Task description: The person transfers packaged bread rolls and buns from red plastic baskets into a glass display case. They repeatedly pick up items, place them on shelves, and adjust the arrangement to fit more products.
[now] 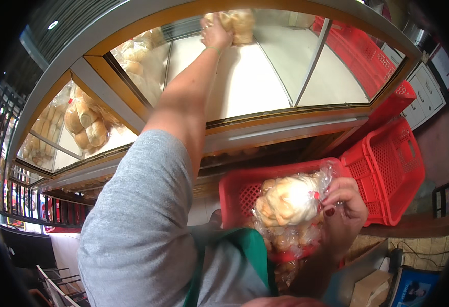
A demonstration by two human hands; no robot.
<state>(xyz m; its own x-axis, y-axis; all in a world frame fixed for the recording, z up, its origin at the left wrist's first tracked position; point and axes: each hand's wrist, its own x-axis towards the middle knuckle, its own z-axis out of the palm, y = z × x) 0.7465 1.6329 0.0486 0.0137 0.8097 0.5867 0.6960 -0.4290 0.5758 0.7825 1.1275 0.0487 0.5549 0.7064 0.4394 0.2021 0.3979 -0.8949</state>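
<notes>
From the head, a fisheye (left of two) looks down close above the right hand (347,205).

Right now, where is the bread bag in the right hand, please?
In the head view, the bread bag is below and right of centre, held at its neck by the right hand, over the red basket.

Left fingers (216,22) against bread (243,28) inside case (291,126); right fingers (341,195) pinch bagged rolls (287,202).
</notes>
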